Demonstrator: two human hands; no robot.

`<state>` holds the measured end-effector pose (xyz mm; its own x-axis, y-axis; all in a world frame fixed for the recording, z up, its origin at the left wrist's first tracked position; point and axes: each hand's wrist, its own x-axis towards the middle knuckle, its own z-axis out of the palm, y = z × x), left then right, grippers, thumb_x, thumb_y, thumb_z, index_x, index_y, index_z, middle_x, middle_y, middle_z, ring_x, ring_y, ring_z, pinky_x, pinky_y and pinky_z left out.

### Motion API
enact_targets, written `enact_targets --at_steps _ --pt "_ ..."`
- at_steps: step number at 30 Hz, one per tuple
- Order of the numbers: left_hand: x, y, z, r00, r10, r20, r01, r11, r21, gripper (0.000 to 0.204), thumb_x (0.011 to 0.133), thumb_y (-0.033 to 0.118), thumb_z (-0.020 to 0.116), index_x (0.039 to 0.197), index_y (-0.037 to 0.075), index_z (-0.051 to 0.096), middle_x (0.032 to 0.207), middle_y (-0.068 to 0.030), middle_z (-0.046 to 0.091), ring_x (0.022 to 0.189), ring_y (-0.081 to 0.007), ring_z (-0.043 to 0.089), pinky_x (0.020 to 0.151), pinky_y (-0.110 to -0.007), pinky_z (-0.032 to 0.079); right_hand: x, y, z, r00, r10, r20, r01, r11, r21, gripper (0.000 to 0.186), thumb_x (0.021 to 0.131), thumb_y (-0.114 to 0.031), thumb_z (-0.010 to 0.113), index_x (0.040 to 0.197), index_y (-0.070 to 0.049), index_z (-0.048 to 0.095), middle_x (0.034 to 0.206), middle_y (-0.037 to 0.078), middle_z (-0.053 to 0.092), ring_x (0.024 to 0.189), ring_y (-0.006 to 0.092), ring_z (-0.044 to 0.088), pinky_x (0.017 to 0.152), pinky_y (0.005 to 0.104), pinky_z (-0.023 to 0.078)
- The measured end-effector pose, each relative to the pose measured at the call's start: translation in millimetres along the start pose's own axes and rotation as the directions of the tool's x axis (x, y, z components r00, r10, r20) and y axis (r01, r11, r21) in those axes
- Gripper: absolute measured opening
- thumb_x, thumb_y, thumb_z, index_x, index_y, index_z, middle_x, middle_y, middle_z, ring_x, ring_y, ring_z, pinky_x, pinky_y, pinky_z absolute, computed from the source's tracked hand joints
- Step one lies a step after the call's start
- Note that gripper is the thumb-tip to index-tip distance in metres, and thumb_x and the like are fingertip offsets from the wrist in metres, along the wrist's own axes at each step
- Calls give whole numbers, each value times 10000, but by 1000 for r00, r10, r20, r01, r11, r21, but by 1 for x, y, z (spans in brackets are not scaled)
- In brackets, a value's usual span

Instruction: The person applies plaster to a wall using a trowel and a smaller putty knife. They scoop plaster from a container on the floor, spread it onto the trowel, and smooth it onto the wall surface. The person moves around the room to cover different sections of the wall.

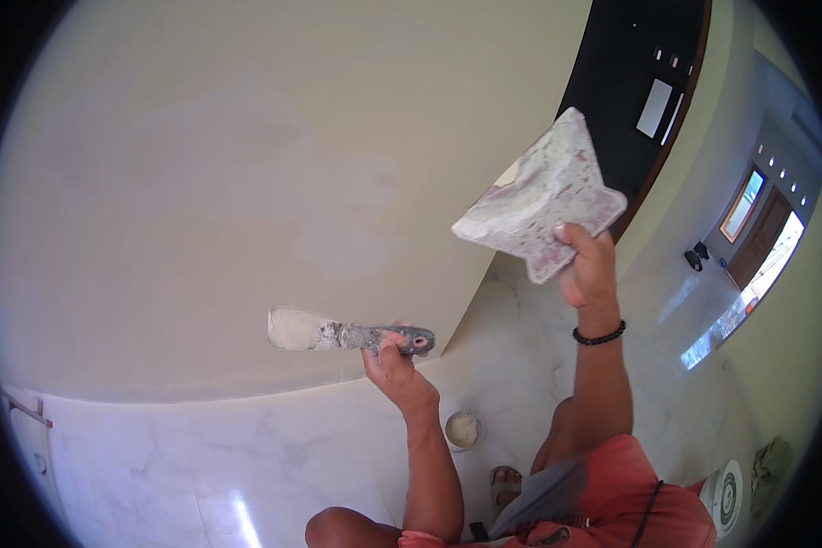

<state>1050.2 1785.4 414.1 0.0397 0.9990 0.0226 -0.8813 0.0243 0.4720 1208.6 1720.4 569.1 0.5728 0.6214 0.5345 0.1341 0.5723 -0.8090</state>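
- Clock positions are from the middle of the view, unless I say otherwise.
- Left hand [395, 373], right around 6 o'clock: wrapped around the grey handle of a putty knife [303, 330], thumb pressed along it. So yeah, a proper grasp.
- The putty knife sits just off centre toward 7–8 o'clock. From that hand, its blade points to 9 o'clock, all caked in pale paste, and the butt with the hole points to about 2. Can't tell if the blade is touching the wall [201, 196] or just in front of it.
- Right hand [590, 271], at 3 o'clock: gripping the flared end of a flat board [550, 192], thumb on top of its face. Black beaded bracelet [599, 334] on that wrist.
- The board is out at 2 o'clock, tilted, smeared white with reddish marks, one corner poking up toward 12–1.
- The wall takes up the 9-to-12 side, with paler patches across it.
- Small tub [463, 430] of pale stuff on the marbled floor [183, 461], between 5 and 6 o'clock, sandalled foot [505, 484] near it at 5.
- White bucket [725, 493] at 4, dark panel [612, 82] between 1 and 2, brown door [760, 239] way off at 3.
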Motion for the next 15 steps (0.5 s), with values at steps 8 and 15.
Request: enact_targets --at_steps 8,15 --pt "3 7 0 1000 -5 -24 6 999 47 58 835 126 431 788 96 448 796 -73 532 666 -163 519 540 -285 406 20 -52 1 874 -240 422 486 411 -771 451 806 -4 534 1254 -3 481 1258 153 516 1152 298 506 995 412 403" --pt "2 2 -7 1000 1 23 -5 991 136 64 845 117 421 806 81 458 813 -79 535 685 -160 517 562 -286 418 52 -23 -12 366 87 926 799 -540 -265 483 814 -225 559 1294 -230 508 1377 131 414 1287 314 372 1051 563 289"
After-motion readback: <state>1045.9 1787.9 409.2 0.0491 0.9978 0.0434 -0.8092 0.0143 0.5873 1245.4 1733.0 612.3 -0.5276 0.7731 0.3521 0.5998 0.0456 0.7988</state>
